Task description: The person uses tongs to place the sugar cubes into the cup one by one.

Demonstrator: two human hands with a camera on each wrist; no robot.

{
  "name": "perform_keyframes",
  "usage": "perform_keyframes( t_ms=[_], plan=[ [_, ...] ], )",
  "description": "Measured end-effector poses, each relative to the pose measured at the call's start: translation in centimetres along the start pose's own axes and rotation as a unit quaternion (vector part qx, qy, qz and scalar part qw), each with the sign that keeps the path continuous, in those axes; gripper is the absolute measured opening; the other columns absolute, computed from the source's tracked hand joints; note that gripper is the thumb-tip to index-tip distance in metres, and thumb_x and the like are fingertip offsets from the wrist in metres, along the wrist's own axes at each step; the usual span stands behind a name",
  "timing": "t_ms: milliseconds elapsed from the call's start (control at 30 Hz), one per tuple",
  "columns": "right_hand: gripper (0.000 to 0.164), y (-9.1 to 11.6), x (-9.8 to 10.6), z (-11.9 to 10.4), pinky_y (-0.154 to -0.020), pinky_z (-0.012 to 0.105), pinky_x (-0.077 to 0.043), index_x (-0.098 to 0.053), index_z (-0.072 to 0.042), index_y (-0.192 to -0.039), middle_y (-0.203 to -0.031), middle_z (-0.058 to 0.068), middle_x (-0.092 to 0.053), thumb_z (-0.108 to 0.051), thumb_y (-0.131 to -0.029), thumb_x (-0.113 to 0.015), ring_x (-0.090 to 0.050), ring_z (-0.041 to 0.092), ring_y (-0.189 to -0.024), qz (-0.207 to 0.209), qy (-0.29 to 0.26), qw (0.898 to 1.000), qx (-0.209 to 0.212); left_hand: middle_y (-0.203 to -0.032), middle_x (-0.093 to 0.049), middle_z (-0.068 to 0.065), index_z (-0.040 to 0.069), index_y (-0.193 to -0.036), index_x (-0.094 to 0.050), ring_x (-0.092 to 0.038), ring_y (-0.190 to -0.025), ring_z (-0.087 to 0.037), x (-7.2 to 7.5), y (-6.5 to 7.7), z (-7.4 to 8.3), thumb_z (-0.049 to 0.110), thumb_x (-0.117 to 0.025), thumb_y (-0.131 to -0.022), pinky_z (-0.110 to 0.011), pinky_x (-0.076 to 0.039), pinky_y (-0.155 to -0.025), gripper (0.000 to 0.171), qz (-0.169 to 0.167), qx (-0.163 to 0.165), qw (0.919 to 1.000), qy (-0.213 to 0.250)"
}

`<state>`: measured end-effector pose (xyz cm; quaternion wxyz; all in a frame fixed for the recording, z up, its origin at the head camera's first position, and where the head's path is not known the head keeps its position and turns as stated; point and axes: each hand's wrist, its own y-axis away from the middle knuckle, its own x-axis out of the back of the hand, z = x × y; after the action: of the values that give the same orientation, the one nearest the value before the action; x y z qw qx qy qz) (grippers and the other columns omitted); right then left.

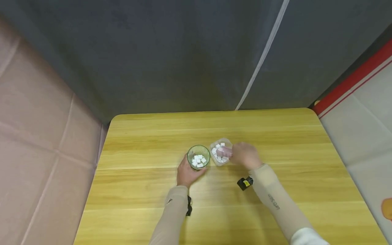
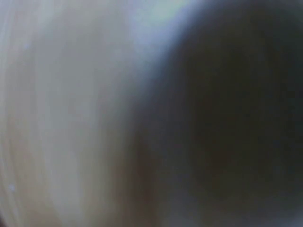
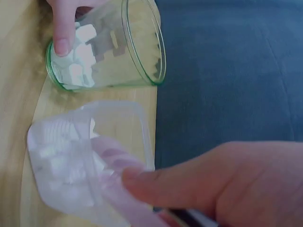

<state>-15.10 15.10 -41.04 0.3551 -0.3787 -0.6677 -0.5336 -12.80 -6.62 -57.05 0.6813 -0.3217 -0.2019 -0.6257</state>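
My left hand (image 1: pixel 188 173) is wrapped around a green-tinted clear glass (image 1: pixel 190 149), steadying it on the table. White cubes (image 1: pixel 199 160) lie in its bottom; in the right wrist view, a fingertip shows against the glass near these cubes (image 3: pixel 78 71). Just to the right stands a clear plastic tub (image 1: pixel 213 160) holding more white cubes. My right hand (image 1: pixel 245 156) grips a pink translucent utensil (image 1: pixel 224 152), its front end over or among the tub's cubes. In the right wrist view, the thumb presses on that utensil (image 3: pixel 116 149); its exact kind is unclear.
The wooden table (image 1: pixel 137 190) carries the glass and tub near its middle. A dark grey curtain (image 1: pixel 168 61) hangs behind its far edge. Pinkish padding (image 1: pixel 36 153) lines the left side, a pale panel (image 1: pixel 361 129) the right. The left wrist view is too blurred to read.
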Motion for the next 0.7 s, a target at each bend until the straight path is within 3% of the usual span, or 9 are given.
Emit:
perform_keyframes(
  t_ms=[233, 500, 700],
  plan=[
    [0.018, -0.04, 0.01, 0.90, -0.046, 0.025, -0.039, -0.056, -0.009, -0.067, -0.065, 0.003, -0.052, -0.021, -0.075, -0.064, -0.044, 0.016, -0.055, 0.011, -0.033, 0.999, 0.015, -0.116, -0.059, -0.007, 0.014, -0.131, -0.041, -0.057, -0.105, -0.026, 0.12, -0.02, 0.02, 0.052, -0.079, -0.056, -0.046, -0.048, -0.088, 0.092, -0.002, -0.001, 0.9999, 0.011],
    [0.018, 0.37, -0.16, 0.97, -0.049, 0.025, -0.038, -0.063, -0.007, -0.076, -0.064, 0.001, -0.053, -0.024, -0.076, -0.068, -0.044, 0.015, -0.057, 0.022, -0.060, 0.997, 0.046, -0.116, -0.059, -0.006, 0.015, -0.131, -0.041, -0.057, -0.104, -0.026, 0.11, -0.03, -0.24, 0.054, -0.078, -0.056, -0.047, -0.048, -0.087, 0.093, 0.004, -0.004, 0.9999, 0.010],
    [0.019, 0.52, -0.56, 0.76, -0.046, 0.025, -0.039, -0.061, -0.005, -0.073, -0.063, 0.003, -0.053, -0.023, -0.077, -0.067, -0.045, 0.016, -0.055, 0.046, -0.034, 0.998, 0.023, -0.115, -0.059, -0.006, 0.015, -0.131, -0.041, -0.057, -0.104, -0.026, 0.03, -0.01, -0.39, 0.056, -0.078, -0.056, -0.047, -0.048, -0.087, 0.093, 0.003, -0.002, 1.0000, 0.005]
  ],
)
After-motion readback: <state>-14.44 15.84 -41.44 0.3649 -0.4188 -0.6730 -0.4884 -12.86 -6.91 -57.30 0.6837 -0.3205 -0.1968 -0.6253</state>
